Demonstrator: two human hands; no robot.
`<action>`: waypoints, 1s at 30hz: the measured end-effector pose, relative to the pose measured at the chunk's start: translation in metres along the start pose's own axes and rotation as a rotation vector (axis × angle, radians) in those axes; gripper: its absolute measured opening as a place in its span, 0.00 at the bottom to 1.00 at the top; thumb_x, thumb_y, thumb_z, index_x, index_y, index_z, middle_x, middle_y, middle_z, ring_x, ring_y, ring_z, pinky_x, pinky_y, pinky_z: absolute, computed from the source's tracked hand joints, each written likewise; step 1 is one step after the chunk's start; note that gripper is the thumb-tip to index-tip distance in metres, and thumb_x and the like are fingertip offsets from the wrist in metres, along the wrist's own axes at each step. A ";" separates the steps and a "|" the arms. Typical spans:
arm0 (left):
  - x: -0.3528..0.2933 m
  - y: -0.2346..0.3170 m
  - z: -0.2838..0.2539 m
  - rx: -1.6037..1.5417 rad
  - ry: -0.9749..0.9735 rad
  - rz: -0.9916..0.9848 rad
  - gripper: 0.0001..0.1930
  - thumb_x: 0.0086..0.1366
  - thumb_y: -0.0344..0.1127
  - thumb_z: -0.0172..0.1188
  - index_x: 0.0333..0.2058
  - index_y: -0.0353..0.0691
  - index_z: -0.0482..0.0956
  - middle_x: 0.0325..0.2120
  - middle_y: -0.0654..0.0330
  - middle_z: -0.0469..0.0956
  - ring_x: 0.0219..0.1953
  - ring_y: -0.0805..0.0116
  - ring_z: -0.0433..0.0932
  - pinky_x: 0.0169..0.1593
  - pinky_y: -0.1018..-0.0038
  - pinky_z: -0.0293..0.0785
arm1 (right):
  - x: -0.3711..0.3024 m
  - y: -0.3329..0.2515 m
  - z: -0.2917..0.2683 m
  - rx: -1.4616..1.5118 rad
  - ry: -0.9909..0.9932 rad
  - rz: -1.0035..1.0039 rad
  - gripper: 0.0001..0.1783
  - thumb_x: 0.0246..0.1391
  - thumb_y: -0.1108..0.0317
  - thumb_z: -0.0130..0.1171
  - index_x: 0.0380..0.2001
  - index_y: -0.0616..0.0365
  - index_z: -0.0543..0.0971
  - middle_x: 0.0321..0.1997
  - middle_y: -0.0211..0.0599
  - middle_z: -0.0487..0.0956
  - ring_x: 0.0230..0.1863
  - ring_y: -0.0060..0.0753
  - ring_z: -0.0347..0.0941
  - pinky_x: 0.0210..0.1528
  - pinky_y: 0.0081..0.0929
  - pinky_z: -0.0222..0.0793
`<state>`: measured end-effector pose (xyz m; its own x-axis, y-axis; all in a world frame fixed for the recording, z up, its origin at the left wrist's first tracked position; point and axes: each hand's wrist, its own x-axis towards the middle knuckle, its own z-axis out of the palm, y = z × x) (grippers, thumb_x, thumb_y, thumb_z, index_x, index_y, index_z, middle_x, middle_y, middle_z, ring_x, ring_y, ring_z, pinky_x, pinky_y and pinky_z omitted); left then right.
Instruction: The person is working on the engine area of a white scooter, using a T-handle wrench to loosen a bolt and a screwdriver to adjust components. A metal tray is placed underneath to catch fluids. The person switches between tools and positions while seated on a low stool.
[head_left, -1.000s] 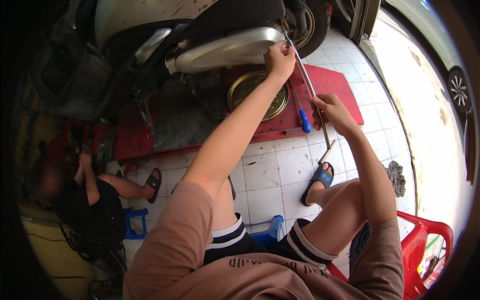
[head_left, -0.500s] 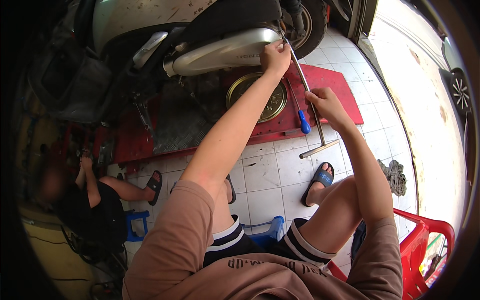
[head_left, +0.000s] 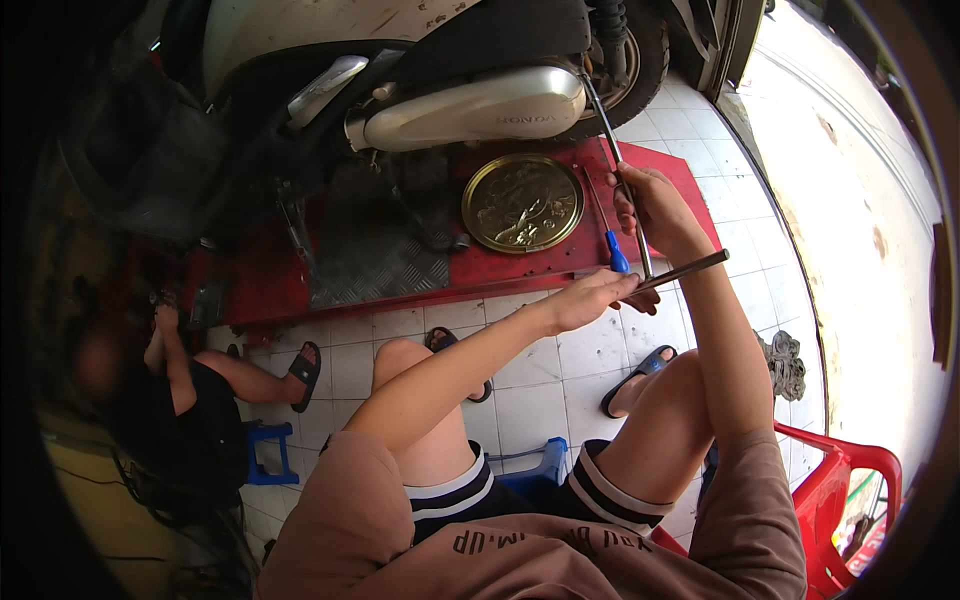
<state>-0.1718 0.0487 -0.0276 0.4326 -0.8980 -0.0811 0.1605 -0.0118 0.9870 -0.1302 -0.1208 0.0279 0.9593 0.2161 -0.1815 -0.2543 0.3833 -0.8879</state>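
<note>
A long metal T-handle wrench (head_left: 636, 232) slants from the scooter's rear end down toward me. Its far tip meets the scooter beside the rear wheel; the exact fastener there is hidden. My right hand (head_left: 655, 208) is curled loosely round the upper shaft. At the crossbar's left end, my left hand (head_left: 590, 298) holds the bar between thumb and fingers. The silver engine cover (head_left: 475, 105) of the scooter lies left of the shaft. Close beside the wrench, a screwdriver with a blue handle (head_left: 616, 252) rests on the red lift platform (head_left: 480, 270).
A round gold-coloured tray (head_left: 480, 225) with small metal parts sits on the platform. At left, another person (head_left: 185, 400) sits low with hands raised together. A red plastic chair (head_left: 830, 500) stands at my right, near a pair of grey shoes (head_left: 785, 365).
My left hand has left the wrench's far end and come back to the crossbar. My right hand has slid up the shaft. The crossbar has turned, its right end now higher.
</note>
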 end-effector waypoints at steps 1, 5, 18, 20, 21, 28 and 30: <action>-0.003 -0.002 0.006 0.097 0.059 0.024 0.17 0.72 0.42 0.42 0.41 0.37 0.76 0.37 0.62 0.79 0.36 0.74 0.74 0.39 0.76 0.68 | 0.001 0.000 -0.004 0.039 0.008 0.010 0.16 0.66 0.58 0.40 0.33 0.60 0.70 0.14 0.28 0.66 0.14 0.23 0.63 0.17 0.21 0.62; -0.019 0.020 0.020 0.485 0.390 0.236 0.12 0.67 0.33 0.50 0.27 0.31 0.74 0.23 0.60 0.77 0.24 0.77 0.68 0.29 0.77 0.66 | -0.007 -0.002 0.006 0.077 0.019 0.001 0.17 0.66 0.56 0.40 0.34 0.58 0.71 0.17 0.26 0.68 0.16 0.21 0.64 0.19 0.18 0.61; -0.058 0.085 0.000 0.583 0.522 0.293 0.06 0.55 0.27 0.65 0.29 0.31 0.78 0.15 0.60 0.76 0.20 0.83 0.71 0.23 0.80 0.65 | -0.041 0.008 -0.018 -0.189 -0.458 0.051 0.19 0.50 0.57 0.65 0.29 0.62 0.72 0.15 0.24 0.69 0.12 0.12 0.58 0.12 0.12 0.48; -0.062 0.097 0.003 0.556 0.677 0.406 0.08 0.53 0.26 0.66 0.31 0.31 0.77 0.14 0.62 0.75 0.22 0.83 0.73 0.23 0.83 0.66 | -0.035 0.008 -0.018 -0.211 -0.476 0.051 0.17 0.51 0.58 0.65 0.29 0.61 0.72 0.16 0.23 0.70 0.12 0.11 0.59 0.12 0.11 0.49; -0.063 0.101 0.007 0.436 0.712 0.409 0.11 0.55 0.25 0.64 0.36 0.29 0.75 0.18 0.61 0.75 0.25 0.83 0.76 0.25 0.85 0.69 | -0.034 0.009 -0.017 -0.167 -0.496 0.055 0.16 0.52 0.60 0.64 0.31 0.62 0.73 0.18 0.24 0.71 0.13 0.09 0.58 0.14 0.09 0.49; -0.053 0.077 0.085 0.762 0.538 0.638 0.29 0.55 0.26 0.61 0.56 0.28 0.64 0.57 0.40 0.60 0.36 0.57 0.79 0.39 0.67 0.79 | -0.015 0.020 -0.022 -0.245 -0.587 0.078 0.14 0.55 0.61 0.61 0.33 0.62 0.74 0.18 0.25 0.71 0.16 0.11 0.61 0.16 0.10 0.52; -0.052 0.058 0.081 0.979 0.361 0.492 0.33 0.55 0.30 0.61 0.59 0.30 0.60 0.59 0.38 0.57 0.35 0.52 0.79 0.40 0.65 0.78 | -0.015 0.018 -0.015 -0.241 -0.585 0.117 0.12 0.57 0.62 0.58 0.33 0.61 0.74 0.18 0.24 0.70 0.15 0.11 0.59 0.16 0.10 0.51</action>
<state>-0.2566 0.0594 0.0450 0.5116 -0.7236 0.4633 -0.7847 -0.1737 0.5951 -0.1479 -0.1303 0.0084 0.6841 0.7247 -0.0826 -0.2531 0.1296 -0.9587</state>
